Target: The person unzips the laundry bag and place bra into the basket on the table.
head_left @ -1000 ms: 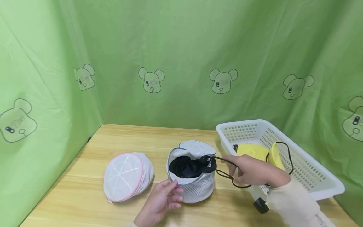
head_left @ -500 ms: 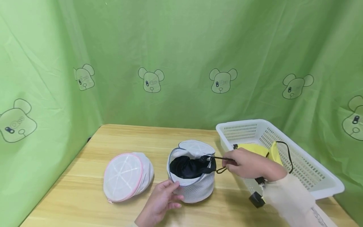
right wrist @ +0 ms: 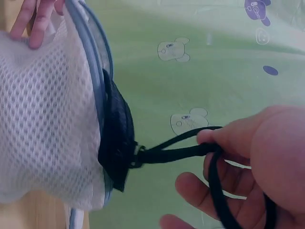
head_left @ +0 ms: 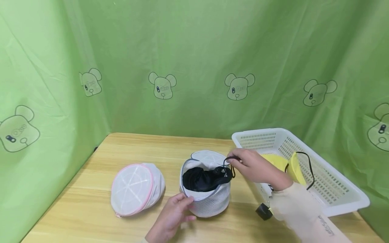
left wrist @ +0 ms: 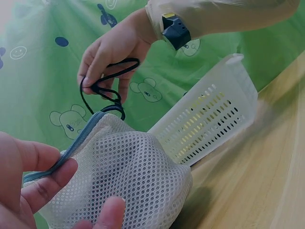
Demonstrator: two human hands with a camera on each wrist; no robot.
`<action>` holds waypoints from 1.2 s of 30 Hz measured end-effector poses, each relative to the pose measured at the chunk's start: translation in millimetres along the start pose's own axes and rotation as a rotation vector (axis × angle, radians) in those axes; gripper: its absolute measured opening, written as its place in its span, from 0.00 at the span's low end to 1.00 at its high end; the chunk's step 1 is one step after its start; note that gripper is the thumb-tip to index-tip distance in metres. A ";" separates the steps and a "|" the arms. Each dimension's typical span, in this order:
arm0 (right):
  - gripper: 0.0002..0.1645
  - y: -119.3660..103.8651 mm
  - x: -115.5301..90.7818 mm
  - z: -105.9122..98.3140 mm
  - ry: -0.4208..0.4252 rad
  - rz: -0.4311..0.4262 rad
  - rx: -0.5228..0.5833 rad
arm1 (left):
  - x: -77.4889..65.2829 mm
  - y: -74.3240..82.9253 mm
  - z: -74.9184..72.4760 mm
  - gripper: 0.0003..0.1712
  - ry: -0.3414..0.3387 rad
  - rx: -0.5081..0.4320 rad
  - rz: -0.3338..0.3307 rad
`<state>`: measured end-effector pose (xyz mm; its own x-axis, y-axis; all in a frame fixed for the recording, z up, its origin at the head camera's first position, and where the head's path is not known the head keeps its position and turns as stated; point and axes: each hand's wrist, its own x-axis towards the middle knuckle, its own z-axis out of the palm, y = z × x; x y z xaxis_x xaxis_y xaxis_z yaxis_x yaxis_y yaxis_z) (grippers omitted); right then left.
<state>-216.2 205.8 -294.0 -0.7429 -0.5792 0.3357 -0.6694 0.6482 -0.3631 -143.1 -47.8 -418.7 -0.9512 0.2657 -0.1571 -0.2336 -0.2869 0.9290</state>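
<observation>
A white mesh laundry bag point(head_left: 211, 204) with a grey-blue zip edge stands unzipped, its round lid point(head_left: 209, 156) folded back. Black fabric point(head_left: 200, 179) lies bunched inside, part of it over the right rim. My left hand point(head_left: 171, 214) pinches the bag's near rim between thumb and finger, as the left wrist view confirms. Above the bag's right side, my right hand point(head_left: 253, 167) pinches a black cord point(right wrist: 178, 153) that runs to the black fabric. In the right wrist view the cord loops down past the fingers.
A second mesh bag point(head_left: 132, 189) with a pink zip edge lies closed at the left. On the right stands a white plastic basket point(head_left: 334, 175) holding yellow fabric items point(head_left: 296, 168) with black cords. Green printed curtain point(head_left: 194, 111) hangs behind the wooden table point(head_left: 91, 202).
My right hand has taken hold of the black cord and moved left and up, bringing it over the bag's rim. My left hand stays at the near rim.
</observation>
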 end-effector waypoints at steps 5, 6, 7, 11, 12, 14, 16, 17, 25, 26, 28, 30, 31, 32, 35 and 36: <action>0.06 -9.7 8.7 4.1 0.035 0.020 0.033 | 0.1 -0.9 -0.5 0.13 -0.017 0.029 0.012; 0.06 -11.5 10.6 5.3 0.038 0.033 0.039 | 0.2 -1.0 -0.5 0.14 -0.019 0.035 0.015; 0.06 -13.0 12.5 6.8 0.044 0.045 0.043 | 0.3 -0.7 -0.4 0.15 -0.023 0.041 0.018; 0.06 -16.8 20.3 14.7 0.057 0.120 0.060 | 1.0 0.4 -0.5 0.16 -0.030 0.052 0.022; 0.05 -17.4 22.2 17.1 0.062 0.138 0.065 | 1.1 0.6 -0.6 0.16 -0.032 0.054 0.022; 0.05 -18.1 25.5 22.1 0.076 0.167 0.068 | 1.0 0.5 -1.1 0.16 -0.036 0.060 0.021; 0.06 -18.1 28.5 27.6 0.091 0.188 0.073 | 1.0 0.1 -1.6 0.16 -0.042 0.067 0.020; 0.06 -17.8 29.7 30.6 0.098 0.198 0.082 | 1.0 -0.3 -1.9 0.16 -0.045 0.072 0.019; 0.04 -18.3 36.1 53.4 0.092 0.234 0.146 | 0.8 -2.6 -2.6 0.17 -0.069 0.079 0.018; 0.04 -18.0 36.6 56.0 0.082 0.235 0.148 | 0.9 -2.5 -2.6 0.17 -0.070 0.075 0.019; 0.03 -18.6 36.7 60.0 0.049 0.232 0.146 | 1.1 -2.4 -2.4 0.17 -0.074 0.070 0.023; 0.04 -18.4 36.4 64.5 0.004 0.223 0.132 | 1.5 -2.2 -2.4 0.16 -0.077 0.066 0.026; 0.05 -18.2 36.0 66.8 -0.026 0.219 0.128 | 1.6 -2.1 -2.5 0.17 -0.078 0.063 0.026; 0.07 -18.3 35.5 69.1 -0.055 0.212 0.118 | 1.8 -2.0 -2.6 0.17 -0.079 0.062 0.026; 0.10 -17.2 34.2 78.0 -0.129 0.210 0.085 | 1.9 -1.9 -3.1 0.17 -0.083 0.062 0.025; 0.11 -16.5 33.7 81.3 -0.151 0.216 0.077 | 1.8 -1.9 -3.3 0.18 -0.085 0.064 0.024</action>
<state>-230.7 135.4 -347.3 -0.8572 -0.5025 0.1123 -0.4898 0.7286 -0.4788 -145.0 -49.9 -421.8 -0.9350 0.3375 -0.1084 -0.1955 -0.2357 0.9520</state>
